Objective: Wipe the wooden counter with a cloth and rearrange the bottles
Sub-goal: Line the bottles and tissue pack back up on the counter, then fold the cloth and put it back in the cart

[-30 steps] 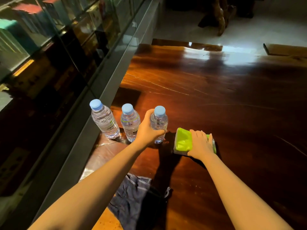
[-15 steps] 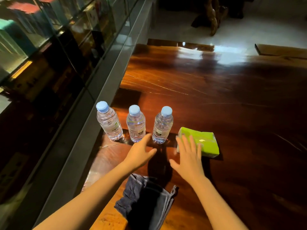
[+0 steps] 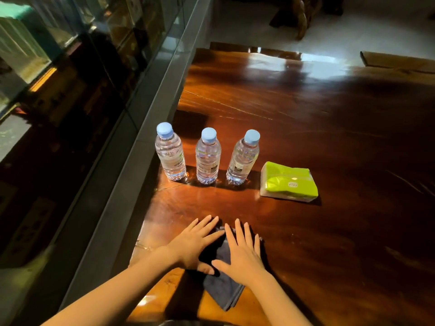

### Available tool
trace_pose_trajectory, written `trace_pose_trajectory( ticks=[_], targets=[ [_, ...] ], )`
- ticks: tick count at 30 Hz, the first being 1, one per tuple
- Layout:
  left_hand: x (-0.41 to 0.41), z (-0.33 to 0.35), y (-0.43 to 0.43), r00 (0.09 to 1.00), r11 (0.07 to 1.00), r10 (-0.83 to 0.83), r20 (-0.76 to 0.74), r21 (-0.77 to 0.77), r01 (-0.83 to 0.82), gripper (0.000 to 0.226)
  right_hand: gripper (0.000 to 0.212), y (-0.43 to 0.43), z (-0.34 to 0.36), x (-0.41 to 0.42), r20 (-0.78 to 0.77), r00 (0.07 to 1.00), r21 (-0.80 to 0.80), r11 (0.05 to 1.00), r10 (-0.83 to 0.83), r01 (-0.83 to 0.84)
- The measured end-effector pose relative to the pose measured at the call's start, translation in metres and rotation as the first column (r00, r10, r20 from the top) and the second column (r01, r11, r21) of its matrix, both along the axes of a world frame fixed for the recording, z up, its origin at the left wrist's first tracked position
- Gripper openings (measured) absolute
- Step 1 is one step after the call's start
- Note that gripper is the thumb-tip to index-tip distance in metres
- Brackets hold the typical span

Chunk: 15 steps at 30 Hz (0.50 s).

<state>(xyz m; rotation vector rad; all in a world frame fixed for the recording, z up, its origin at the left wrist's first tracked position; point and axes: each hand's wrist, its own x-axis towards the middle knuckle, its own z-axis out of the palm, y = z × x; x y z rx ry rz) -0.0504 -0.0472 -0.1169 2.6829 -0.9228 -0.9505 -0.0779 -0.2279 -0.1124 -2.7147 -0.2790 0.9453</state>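
Three clear water bottles with blue caps stand upright in a row on the dark wooden counter (image 3: 329,142): the left bottle (image 3: 170,155), the middle bottle (image 3: 208,157), the right bottle (image 3: 243,158). A dark blue cloth (image 3: 223,285) lies near the counter's front edge. My left hand (image 3: 195,243) and my right hand (image 3: 242,251) rest flat on the cloth with fingers spread, side by side. Neither hand grips anything. Most of the cloth is hidden under the hands.
A green and white tissue pack (image 3: 288,183) lies right of the bottles. A grey ledge (image 3: 141,142) and a glass display case (image 3: 58,78) run along the counter's left side. Pale floor and a wooden furniture leg (image 3: 303,17) lie beyond the far edge.
My left hand let go of the right bottle and my right hand left the tissue pack. Both hands drew back toward me and came down flat on the cloth.
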Motion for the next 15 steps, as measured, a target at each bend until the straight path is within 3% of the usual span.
trace_pose_trajectory(
  ticks=[6, 9, 15],
  targets=[
    [-0.027, -0.012, 0.011, 0.994, 0.999, -0.044, 0.098, 0.021, 0.042, 0.117, 0.109, 0.016, -0.001, -0.038, -0.012, 1.0, -0.04, 0.999, -0.001, 0.0],
    [-0.032, -0.015, 0.012, 0.991, 1.0, -0.02, 0.129, -0.009, 0.021, 0.101, 0.104, 0.021, -0.004, -0.052, 0.017, 1.0, -0.038, 0.999, -0.019, 0.02],
    [-0.031, -0.012, 0.005, 0.99, 1.0, 0.023, 0.138, -0.002, -0.023, 0.075, 0.075, 0.026, -0.006, -0.052, 0.08, 0.993, -0.004, 0.997, -0.081, 0.082]
  ],
)
